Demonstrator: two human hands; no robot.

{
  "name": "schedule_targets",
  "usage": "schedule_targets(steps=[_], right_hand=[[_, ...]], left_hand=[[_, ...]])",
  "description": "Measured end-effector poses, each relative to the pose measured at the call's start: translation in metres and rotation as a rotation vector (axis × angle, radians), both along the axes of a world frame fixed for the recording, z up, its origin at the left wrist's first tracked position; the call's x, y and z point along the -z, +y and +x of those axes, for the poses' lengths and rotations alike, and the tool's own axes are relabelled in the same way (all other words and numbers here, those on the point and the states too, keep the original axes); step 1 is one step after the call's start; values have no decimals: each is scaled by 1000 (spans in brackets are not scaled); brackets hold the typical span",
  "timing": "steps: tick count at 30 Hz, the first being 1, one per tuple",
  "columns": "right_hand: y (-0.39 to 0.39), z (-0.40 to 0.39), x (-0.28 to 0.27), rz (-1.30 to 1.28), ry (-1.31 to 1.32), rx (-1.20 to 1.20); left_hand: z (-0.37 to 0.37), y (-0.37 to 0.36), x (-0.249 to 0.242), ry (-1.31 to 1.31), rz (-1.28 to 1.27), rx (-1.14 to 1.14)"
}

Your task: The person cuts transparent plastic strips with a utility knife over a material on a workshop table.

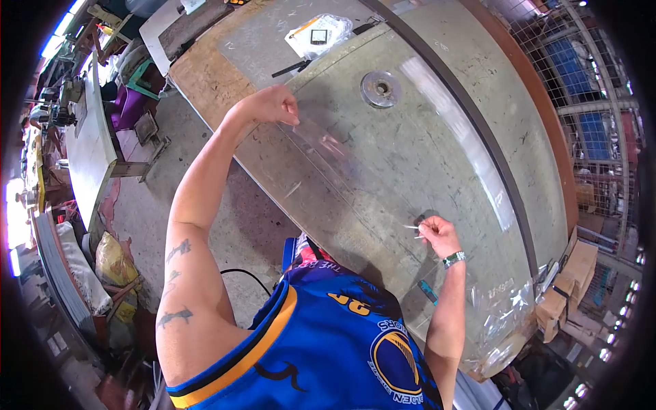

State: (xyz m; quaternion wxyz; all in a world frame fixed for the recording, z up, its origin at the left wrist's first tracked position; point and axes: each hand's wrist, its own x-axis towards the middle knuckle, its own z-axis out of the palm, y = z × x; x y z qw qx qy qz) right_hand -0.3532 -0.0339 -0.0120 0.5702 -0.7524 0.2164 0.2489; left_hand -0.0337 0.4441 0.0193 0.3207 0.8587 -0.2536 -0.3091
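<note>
My left hand (272, 106) is closed in a pinch above the table's near-left edge, on what looks like the end of a clear plastic strip (328, 145). This strip is see-through and hard to trace where it runs toward my right. Lower right, my right hand (439, 234) is closed with thumb and fingers together on a thin white strip (411, 227), whose ends stick out to the left. A roll of clear tape (380, 89) lies flat on the table beyond both hands. Near my right forearm rests a teal cutter (428, 292).
The scratched worktable (471, 102) carries a long clear plastic strip (458, 137) beside a dark bar (478, 119). A plastic bag (320, 35) and a black tool (290, 68) lie at the back. Crumpled clear plastic (502, 314) sits at right, near cardboard (567, 290).
</note>
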Motion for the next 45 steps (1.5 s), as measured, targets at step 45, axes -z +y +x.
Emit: schedule_targets(steps=[45], right_hand=[[6, -23, 3, -212, 32, 37]], left_hand=[[-17, -17, 70, -874, -136, -734]])
